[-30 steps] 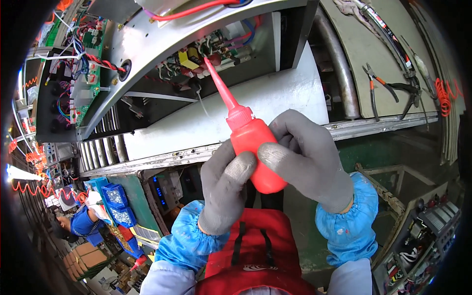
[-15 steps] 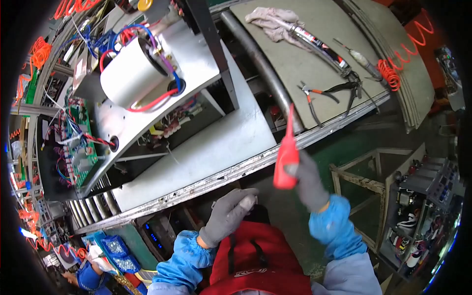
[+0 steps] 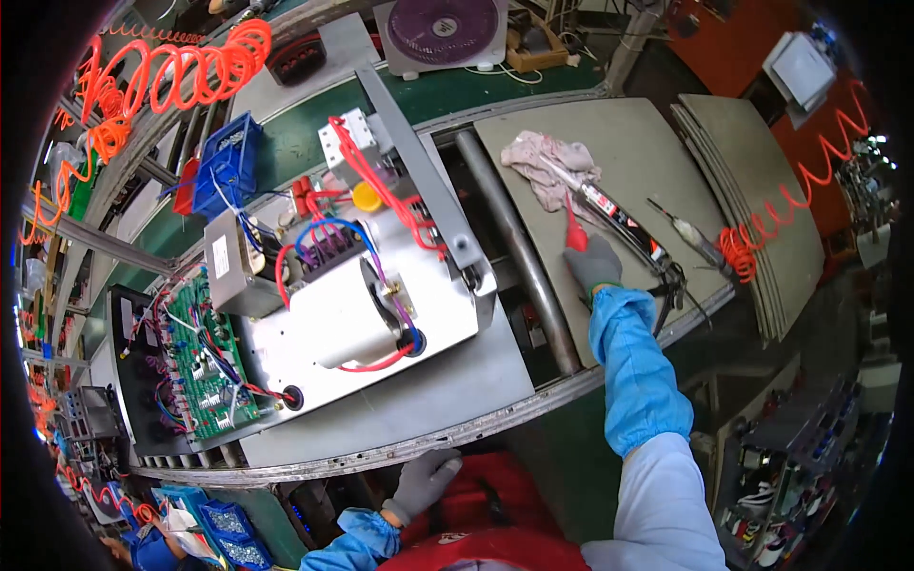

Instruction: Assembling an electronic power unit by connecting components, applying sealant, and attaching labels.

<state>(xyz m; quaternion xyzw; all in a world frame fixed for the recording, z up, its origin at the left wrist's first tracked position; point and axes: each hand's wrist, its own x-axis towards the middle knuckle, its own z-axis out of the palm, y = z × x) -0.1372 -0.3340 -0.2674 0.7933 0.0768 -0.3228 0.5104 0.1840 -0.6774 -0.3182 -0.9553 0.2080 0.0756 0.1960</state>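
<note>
My right hand (image 3: 595,265), in a grey glove, is closed round a red squeeze bottle (image 3: 575,228) with a thin pointed nozzle, over the board on the bench. The bottle's tip points at a crumpled pinkish rag (image 3: 547,167). Just right of this hand lies a caulking gun (image 3: 619,221) with a cartridge in it. Down by the bench's front edge, my left hand (image 3: 426,483) is loosely closed in front of the red apron, with nothing visible in it. An electrical unit (image 3: 271,352) with a white cylinder, wires and a green circuit board stands left of the right hand.
A metal roller (image 3: 514,247) runs between the unit and the board. A slim tool (image 3: 693,238) with an orange coiled hose lies at the right, beside stacked boards (image 3: 738,190). Blue bins (image 3: 228,164) and a purple fan (image 3: 443,33) stand at the back.
My right hand has carried the red bottle from in front of the bench forward over the board. The view has shifted, and my arm now hides the orange-handled pliers. My left hand stays near the apron.
</note>
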